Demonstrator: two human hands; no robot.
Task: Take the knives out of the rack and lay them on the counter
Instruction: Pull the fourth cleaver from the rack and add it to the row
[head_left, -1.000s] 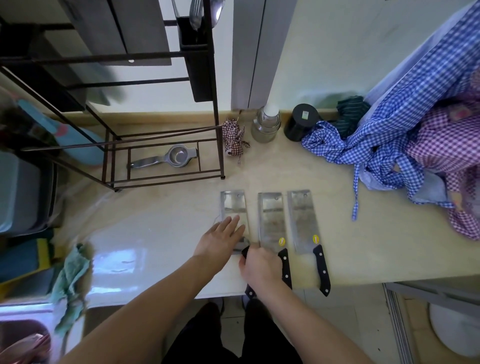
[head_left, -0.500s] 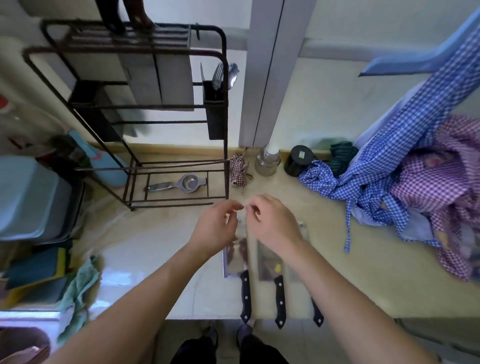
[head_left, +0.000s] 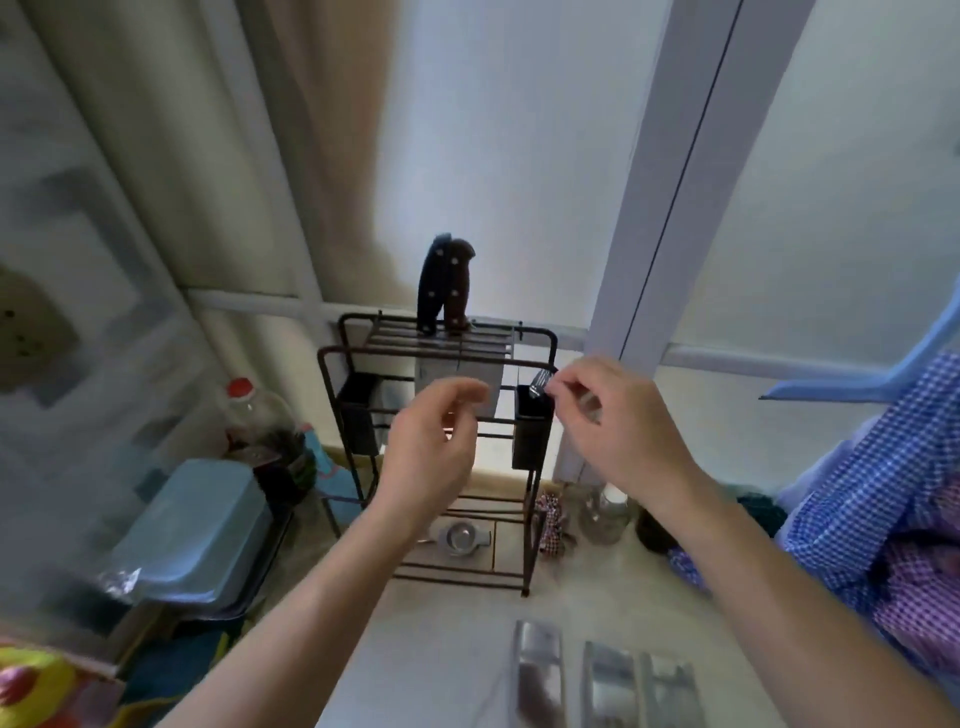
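Hands first: left hand (head_left: 434, 441) and right hand (head_left: 618, 415) are both up in front of the rack (head_left: 436, 353), fingers loosely curled, empty, not gripping anything. That rack is thin dark wire, boxy, standing on the pale glossy counter (head_left: 415, 654). Two knives (head_left: 444, 286) remain slotted in its top, one handle black, one reddish-brown, both riveted, flat blades hanging below. Three cleavers (head_left: 602, 680) with broad rectangular steel blades lie side by side on the counter near the bottom edge. Crumpled blue checked cloth (head_left: 878, 483) is off right.
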